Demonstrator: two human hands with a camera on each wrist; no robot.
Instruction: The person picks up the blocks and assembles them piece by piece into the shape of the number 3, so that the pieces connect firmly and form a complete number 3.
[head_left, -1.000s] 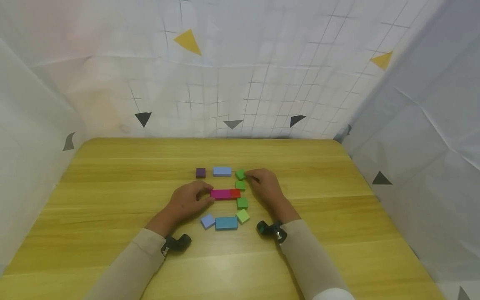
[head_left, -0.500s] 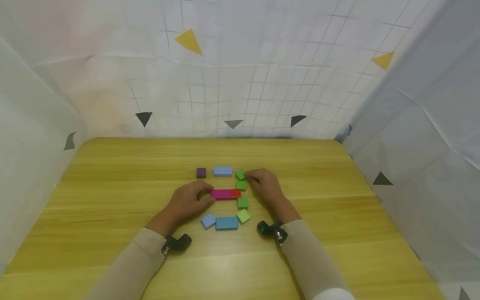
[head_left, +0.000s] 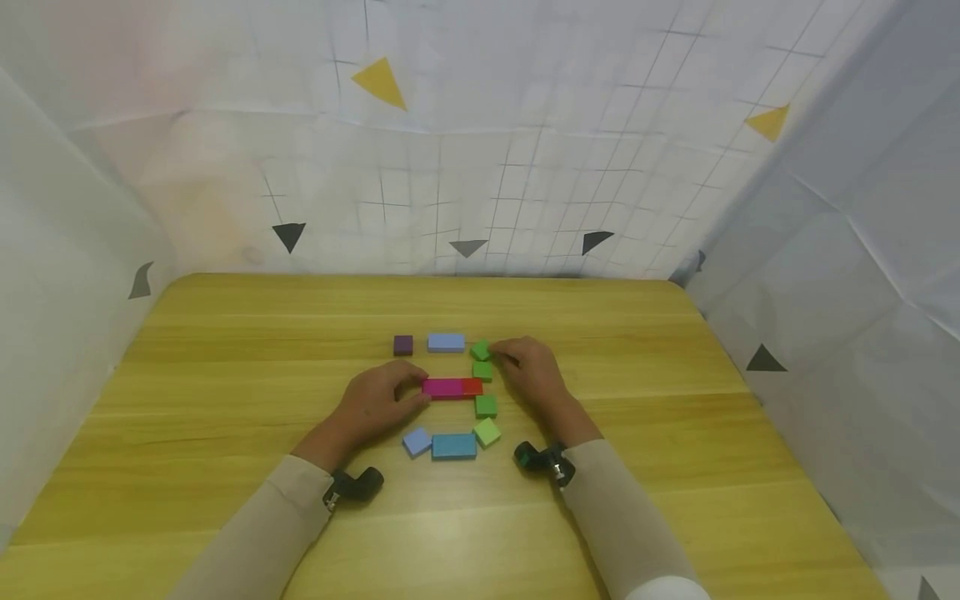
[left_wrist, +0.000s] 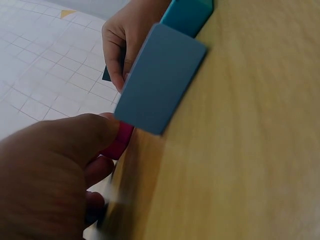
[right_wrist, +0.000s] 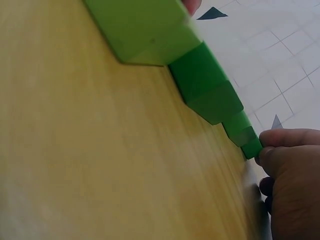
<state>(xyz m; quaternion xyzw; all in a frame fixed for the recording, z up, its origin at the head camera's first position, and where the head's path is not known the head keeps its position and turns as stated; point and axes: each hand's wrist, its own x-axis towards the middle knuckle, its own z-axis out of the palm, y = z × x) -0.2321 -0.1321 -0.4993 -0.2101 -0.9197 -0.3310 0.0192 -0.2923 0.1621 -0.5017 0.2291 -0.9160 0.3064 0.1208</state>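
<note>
My left hand (head_left: 378,400) holds the left end of a magenta block (head_left: 442,388) between thumb and index finger; a red block (head_left: 472,386) adjoins its right end. At the upper right of the layout, my right hand (head_left: 534,371) pinches a turned green block (head_left: 481,351). In the right wrist view, thumb and index fingertip meet at that far green block (right_wrist: 252,149). Below it stand a second green block (head_left: 482,372), a third green block (head_left: 486,407) and a tilted lime block (head_left: 487,432). The left wrist view shows the magenta block (left_wrist: 118,142) partly hidden by the fingers.
A dark purple block (head_left: 403,345) and a light blue block (head_left: 446,342) lie at the back. Nearer are a teal-blue block (head_left: 453,447) and a tilted periwinkle block (head_left: 417,442). All lie on a wooden table (head_left: 262,333), with white sheets (head_left: 465,183) around it.
Both hands keep their places at the blocks, and the blocks stay put. Only a very slight shift of the whole head view shows.
</note>
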